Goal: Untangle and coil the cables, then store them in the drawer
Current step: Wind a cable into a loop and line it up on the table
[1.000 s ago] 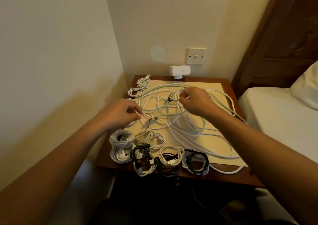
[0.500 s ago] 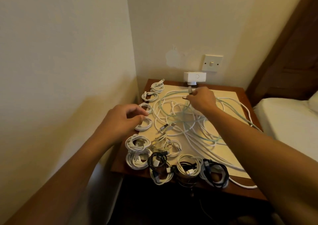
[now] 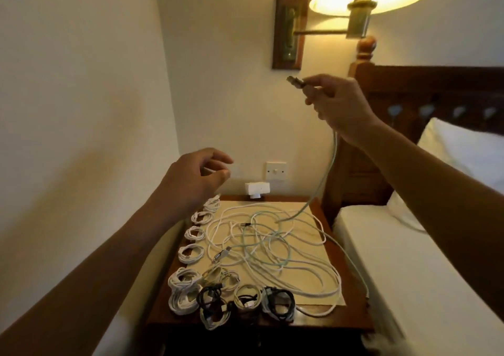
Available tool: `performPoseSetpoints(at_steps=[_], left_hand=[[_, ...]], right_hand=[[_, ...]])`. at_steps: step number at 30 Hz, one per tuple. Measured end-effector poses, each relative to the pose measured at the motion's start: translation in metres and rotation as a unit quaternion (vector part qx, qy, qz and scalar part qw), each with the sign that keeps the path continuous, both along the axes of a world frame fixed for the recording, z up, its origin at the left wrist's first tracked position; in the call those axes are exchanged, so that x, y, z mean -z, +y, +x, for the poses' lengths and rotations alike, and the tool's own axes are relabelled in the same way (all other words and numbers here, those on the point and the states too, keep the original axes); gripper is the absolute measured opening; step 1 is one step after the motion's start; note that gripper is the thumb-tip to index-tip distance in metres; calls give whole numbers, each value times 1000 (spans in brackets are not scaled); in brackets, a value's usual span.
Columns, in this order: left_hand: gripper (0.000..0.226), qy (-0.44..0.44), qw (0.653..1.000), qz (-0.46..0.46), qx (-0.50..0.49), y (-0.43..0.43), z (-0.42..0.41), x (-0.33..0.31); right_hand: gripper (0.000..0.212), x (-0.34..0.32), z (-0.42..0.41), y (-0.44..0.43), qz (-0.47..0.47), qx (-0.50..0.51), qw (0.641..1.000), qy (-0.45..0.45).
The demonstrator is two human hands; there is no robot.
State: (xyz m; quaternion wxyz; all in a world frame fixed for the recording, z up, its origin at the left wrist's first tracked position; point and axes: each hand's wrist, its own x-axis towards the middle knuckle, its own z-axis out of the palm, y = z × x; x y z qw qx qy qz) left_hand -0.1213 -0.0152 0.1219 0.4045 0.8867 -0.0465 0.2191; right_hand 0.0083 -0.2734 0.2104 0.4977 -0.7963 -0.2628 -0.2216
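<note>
Coiled cables (image 3: 191, 249) edge the counter (image 3: 351, 320) around the tangle (image 3: 272, 246). Right hand (image 3: 341, 107) pinches green cable (image 3: 334, 154), plug pointing left, cord hanging near-vertical. Left hand (image 3: 193, 181) loosely curled, empty.

Right hand (image 3: 338, 105) pinches green cable (image 3: 333, 159) plug high; left hand (image 3: 196, 178) loose, empty.

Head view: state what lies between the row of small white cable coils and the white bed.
A loose tangle of long white and pale green cables on a cream mat, in the head view.
</note>
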Motion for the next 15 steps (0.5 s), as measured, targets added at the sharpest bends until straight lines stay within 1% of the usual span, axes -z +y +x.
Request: performPoseSetpoints(at_steps=[3,5,7,8,9,10,11,12,15], left_hand=[[39,-82,996,-32,23,-32,-19,-62],[53,-123,991,-30,39,-53,-34,-103],[63,-124,990,37,53,-71,-48,-135],[64,-110,989,79,60,-79,-53,-147],[58,-91,987,109,72,-86,-59,-156],[43,-77,984,131,87,-92,-63,-162],[23,-75,979,164,90,-95,-65,-166],[12,-84,971,209,80,-94,-66,-170],[18,-105,934,342,-21,-62,-67,-172]], right_hand=[[26,-39,-51,-15,-144,-15,985,-88],[27,-58,-85,-19,-199,-32,973,-115],[30,-74,-115,-21,-207,-54,968,-132],[31,-79,-127,-21,-208,-57,965,-149],[32,-84,-136,-21,-214,-54,961,-169],[32,-88,-143,-21,-225,-47,955,-186],[32,-91,-147,-22,-241,-36,949,-200],[31,-92,-147,-25,-265,-20,941,-208],[23,-87,-128,-60,-366,49,906,-205]])
